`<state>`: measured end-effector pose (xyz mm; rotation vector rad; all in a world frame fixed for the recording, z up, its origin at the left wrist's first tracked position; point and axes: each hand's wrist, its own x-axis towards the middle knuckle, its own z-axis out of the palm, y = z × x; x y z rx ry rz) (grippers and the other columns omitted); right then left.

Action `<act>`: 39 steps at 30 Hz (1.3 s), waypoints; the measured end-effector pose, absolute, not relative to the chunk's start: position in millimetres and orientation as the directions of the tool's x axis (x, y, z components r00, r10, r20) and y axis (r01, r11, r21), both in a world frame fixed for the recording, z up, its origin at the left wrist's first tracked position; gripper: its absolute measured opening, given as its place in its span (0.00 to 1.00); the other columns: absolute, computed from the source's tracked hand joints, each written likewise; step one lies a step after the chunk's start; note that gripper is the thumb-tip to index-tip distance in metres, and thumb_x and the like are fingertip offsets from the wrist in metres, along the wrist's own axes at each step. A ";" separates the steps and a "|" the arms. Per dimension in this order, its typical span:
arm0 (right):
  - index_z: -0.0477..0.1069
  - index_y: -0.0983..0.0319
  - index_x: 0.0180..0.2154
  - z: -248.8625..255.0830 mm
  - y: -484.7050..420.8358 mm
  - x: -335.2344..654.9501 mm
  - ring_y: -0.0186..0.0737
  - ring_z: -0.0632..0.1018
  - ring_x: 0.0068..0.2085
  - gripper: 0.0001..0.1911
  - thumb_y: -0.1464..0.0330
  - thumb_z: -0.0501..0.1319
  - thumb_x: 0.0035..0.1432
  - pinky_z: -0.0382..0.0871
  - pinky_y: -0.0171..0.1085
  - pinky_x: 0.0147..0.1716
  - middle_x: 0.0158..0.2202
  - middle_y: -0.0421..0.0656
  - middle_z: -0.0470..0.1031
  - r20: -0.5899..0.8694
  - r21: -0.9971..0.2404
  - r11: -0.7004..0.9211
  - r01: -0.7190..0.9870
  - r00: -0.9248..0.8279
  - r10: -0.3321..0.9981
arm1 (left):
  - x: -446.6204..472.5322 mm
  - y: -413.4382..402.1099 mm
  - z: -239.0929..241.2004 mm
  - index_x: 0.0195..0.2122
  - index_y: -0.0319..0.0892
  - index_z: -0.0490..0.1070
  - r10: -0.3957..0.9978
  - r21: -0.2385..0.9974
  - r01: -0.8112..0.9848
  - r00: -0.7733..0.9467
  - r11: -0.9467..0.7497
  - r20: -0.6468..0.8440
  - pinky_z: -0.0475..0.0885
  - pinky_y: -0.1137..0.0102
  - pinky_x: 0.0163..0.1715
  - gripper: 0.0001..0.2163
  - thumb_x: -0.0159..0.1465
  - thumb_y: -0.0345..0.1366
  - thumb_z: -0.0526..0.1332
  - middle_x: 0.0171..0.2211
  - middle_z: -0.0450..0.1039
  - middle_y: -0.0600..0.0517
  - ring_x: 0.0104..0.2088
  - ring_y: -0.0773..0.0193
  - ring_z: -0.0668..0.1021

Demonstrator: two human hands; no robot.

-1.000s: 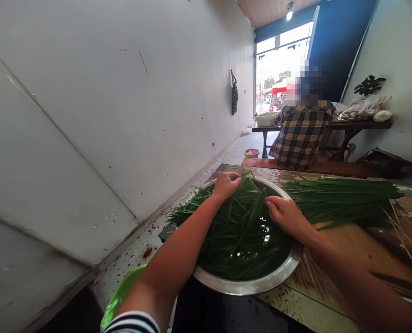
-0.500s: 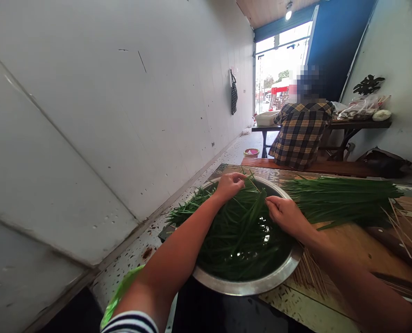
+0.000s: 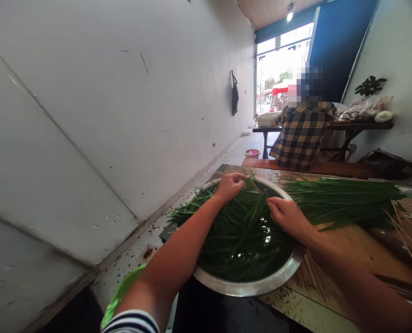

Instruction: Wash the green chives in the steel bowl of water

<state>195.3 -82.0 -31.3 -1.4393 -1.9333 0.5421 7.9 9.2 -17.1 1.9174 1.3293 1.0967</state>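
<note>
A wide steel bowl holds water and a tangle of long, flat garlic chives, some hanging over its far left rim. My left hand is closed over the far side of the bowl, its fingertips pinching a few chive leaves. My right hand is closed at the bowl's right side, thumb and forefinger pinched on one end of a thin bamboo skewer. The skewer slants up and left from there towards my left fingertips, with chive leaves against it. The exact grip of the left fingers is partly hidden.
A heap of garlic chives lies right of the bowl by a wooden board. Loose skewers rest beside the bowl, others further right. Ahead, a person in a plaid shirt sits on a bench. A white wall runs along the left.
Both hands stay nearly where they were, pinching over the bowl. The whole view has shifted very slightly; nothing is visibly taken up or let go.
</note>
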 end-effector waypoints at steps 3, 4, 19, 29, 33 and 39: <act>0.68 0.60 0.26 -31.2 -81.8 195.1 0.35 0.67 0.21 0.16 0.62 0.47 0.58 0.55 0.33 0.23 0.15 0.39 0.66 0.257 -0.674 0.307 0.672 -0.176 0.950 | 7.9 10.1 -17.5 0.38 0.36 0.75 0.939 0.805 0.483 0.172 -0.344 0.298 0.64 0.78 0.25 0.13 0.53 0.33 0.57 0.24 0.75 0.52 0.22 0.73 0.69; 0.68 0.60 0.26 -31.1 -81.6 195.0 0.35 0.67 0.21 0.16 0.62 0.47 0.58 0.55 0.33 0.23 0.15 0.39 0.66 0.256 -0.675 0.305 0.672 -0.174 0.951 | 7.9 10.2 -17.6 0.38 0.36 0.75 0.940 0.806 0.484 0.169 -0.342 0.297 0.64 0.78 0.24 0.13 0.53 0.33 0.57 0.24 0.75 0.52 0.21 0.73 0.68; 0.68 0.60 0.26 -31.4 -81.1 195.7 0.35 0.66 0.20 0.16 0.62 0.47 0.57 0.54 0.34 0.22 0.15 0.39 0.66 0.271 -0.672 0.316 0.670 -0.175 0.947 | 7.4 11.3 -18.1 0.38 0.37 0.76 0.940 0.802 0.490 0.169 -0.342 0.298 0.62 0.78 0.23 0.13 0.53 0.32 0.57 0.24 0.75 0.53 0.21 0.74 0.68; 0.67 0.60 0.24 -31.1 -81.7 195.7 0.34 0.65 0.19 0.16 0.63 0.47 0.57 0.54 0.33 0.22 0.15 0.38 0.65 0.276 -0.675 0.323 0.664 -0.179 0.944 | 6.6 9.7 -18.1 0.39 0.37 0.76 0.936 0.805 0.478 0.206 -0.350 0.285 0.66 0.78 0.26 0.14 0.53 0.31 0.56 0.25 0.75 0.52 0.23 0.73 0.70; 0.67 0.60 0.25 -31.6 -80.9 196.3 0.34 0.65 0.19 0.16 0.62 0.47 0.57 0.54 0.33 0.21 0.15 0.38 0.65 0.276 -0.676 0.329 0.660 -0.188 0.943 | 7.8 7.7 -17.3 0.40 0.37 0.76 0.935 0.812 0.465 0.221 -0.352 0.278 0.65 0.78 0.25 0.15 0.53 0.31 0.56 0.25 0.75 0.52 0.22 0.73 0.70; 0.67 0.60 0.26 -31.0 -80.6 195.9 0.35 0.66 0.21 0.15 0.62 0.47 0.58 0.56 0.33 0.23 0.16 0.39 0.66 0.265 -0.680 0.318 0.661 -0.183 0.947 | 9.5 4.7 -13.3 0.43 0.36 0.76 0.952 0.817 0.493 0.216 -0.299 0.217 0.64 0.78 0.24 0.17 0.53 0.30 0.55 0.24 0.75 0.52 0.22 0.73 0.68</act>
